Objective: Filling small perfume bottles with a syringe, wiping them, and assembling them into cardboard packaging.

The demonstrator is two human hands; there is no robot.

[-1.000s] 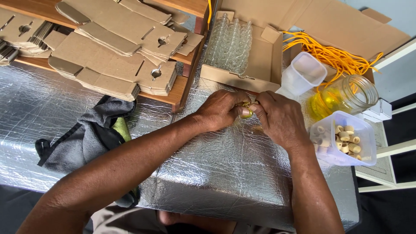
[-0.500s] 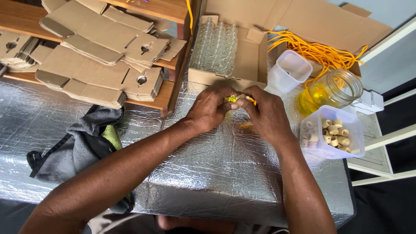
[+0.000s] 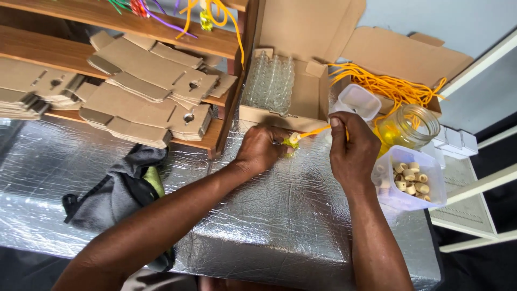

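- The foil-covered table [image 3: 258, 226] fills the near ground; a grey cloth [image 3: 116, 199] with a green patch lies on it at the left.
- The left hand [image 3: 261, 151] rests on the foil near the middle, fingers curled tight around a small vial [image 3: 291, 143] (mostly hidden, only its corked top and a bit of yellow-green show).
- The right hand [image 3: 350, 148] is just beside it, thumb and forefinger pinched on an orange cord [image 3: 315, 132] that runs level from the vial's top to those fingertips.
- Just right of the right hand stands a clear tub [image 3: 412, 180] holding corks [image 3: 412, 178].
- Behind the tub is a glass jar [image 3: 406, 126] with yellow liquid, and beside it an empty white cup [image 3: 355, 101].
- Farther back, an open carton [image 3: 307, 97] holds rows of clear vials; a heap of orange cords [image 3: 390, 86] lies across its right side.
- At the far left, wooden shelves [image 3: 161, 43] carry stacks of flat cardboard blanks [image 3: 145, 102].
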